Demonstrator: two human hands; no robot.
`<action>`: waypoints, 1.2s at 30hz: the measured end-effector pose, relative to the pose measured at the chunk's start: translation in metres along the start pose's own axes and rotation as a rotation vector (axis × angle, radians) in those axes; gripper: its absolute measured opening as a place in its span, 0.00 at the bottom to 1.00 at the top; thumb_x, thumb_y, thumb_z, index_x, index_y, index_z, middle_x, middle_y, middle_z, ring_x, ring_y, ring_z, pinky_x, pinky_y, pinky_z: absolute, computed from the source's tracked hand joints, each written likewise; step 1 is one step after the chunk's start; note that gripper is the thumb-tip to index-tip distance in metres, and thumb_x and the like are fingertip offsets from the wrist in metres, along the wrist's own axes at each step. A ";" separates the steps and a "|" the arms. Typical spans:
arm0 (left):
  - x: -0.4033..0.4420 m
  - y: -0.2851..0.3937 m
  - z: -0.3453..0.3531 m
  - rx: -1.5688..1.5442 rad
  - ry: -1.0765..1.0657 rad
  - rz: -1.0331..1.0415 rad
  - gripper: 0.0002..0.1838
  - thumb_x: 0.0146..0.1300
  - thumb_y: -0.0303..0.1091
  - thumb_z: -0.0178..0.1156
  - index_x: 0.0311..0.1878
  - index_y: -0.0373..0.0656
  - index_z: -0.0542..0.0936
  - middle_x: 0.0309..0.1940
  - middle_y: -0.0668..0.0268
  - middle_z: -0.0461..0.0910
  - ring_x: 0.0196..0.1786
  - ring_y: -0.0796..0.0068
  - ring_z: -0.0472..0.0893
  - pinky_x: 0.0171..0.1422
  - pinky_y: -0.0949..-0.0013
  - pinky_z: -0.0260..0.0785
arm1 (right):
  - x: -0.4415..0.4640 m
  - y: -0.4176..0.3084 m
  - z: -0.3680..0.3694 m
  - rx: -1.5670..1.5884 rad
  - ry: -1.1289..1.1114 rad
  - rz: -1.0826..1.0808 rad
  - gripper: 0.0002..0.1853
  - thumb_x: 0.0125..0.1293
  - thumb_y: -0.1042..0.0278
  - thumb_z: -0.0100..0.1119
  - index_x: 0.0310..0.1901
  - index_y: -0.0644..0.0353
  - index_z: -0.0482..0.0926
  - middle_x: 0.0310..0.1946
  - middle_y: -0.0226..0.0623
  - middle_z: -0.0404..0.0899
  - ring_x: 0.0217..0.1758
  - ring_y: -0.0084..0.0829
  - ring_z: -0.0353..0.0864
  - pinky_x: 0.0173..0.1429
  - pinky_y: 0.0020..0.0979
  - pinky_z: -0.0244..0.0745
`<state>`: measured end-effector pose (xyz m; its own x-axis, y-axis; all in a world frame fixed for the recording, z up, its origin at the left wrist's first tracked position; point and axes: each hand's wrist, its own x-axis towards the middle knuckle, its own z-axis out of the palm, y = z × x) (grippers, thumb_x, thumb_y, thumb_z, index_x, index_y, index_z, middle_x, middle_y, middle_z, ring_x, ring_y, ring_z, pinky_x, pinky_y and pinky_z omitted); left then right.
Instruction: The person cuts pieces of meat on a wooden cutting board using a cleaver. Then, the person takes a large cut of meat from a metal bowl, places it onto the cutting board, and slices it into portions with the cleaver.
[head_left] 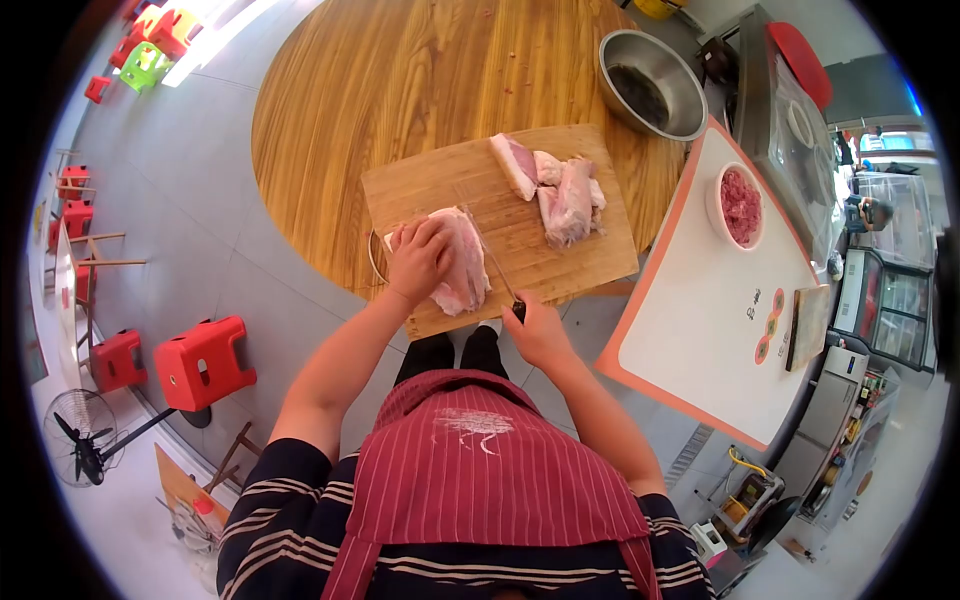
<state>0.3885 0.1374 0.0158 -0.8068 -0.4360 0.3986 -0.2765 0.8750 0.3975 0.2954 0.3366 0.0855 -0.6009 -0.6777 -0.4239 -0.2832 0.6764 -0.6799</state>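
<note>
A slab of raw pork with pale skin and fat (pixel 464 268) lies near the left end of a wooden cutting board (pixel 420 185). My left hand (pixel 420 255) rests on top of it, fingers bent and gripping its upper left side. In my right hand (pixel 537 332) is a knife (pixel 496 264), held by its black handle. The thin blade points up and left along the right side of the slab; whether it touches the meat I cannot tell. Farther right on the board sit more pork pieces (pixel 570 203), one of them a separate thick strip (pixel 514 166).
The board lies on a round wooden table (pixel 330 130), overhanging its near edge. A steel bowl (pixel 688 110) stands at the table's back right. To the right, a white table with an orange border (pixel 690 340) carries a bowl of minced meat (pixel 738 208). Red stools (pixel 205 365) stand left.
</note>
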 end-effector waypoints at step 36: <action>0.004 -0.007 0.014 -0.094 0.031 -0.144 0.13 0.43 0.35 0.60 0.36 0.50 0.79 0.45 0.72 0.74 0.51 0.68 0.70 0.57 0.59 0.54 | -0.017 -0.022 0.016 -0.263 -0.186 0.164 0.19 0.61 0.57 0.50 0.47 0.63 0.68 0.30 0.56 0.77 0.35 0.56 0.76 0.40 0.49 0.72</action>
<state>0.3801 0.1330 0.0028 -0.7458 -0.5626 0.3566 -0.3367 0.7804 0.5270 0.3239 0.3288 0.0975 -0.5148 -0.5784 -0.6329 -0.3914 0.8153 -0.4267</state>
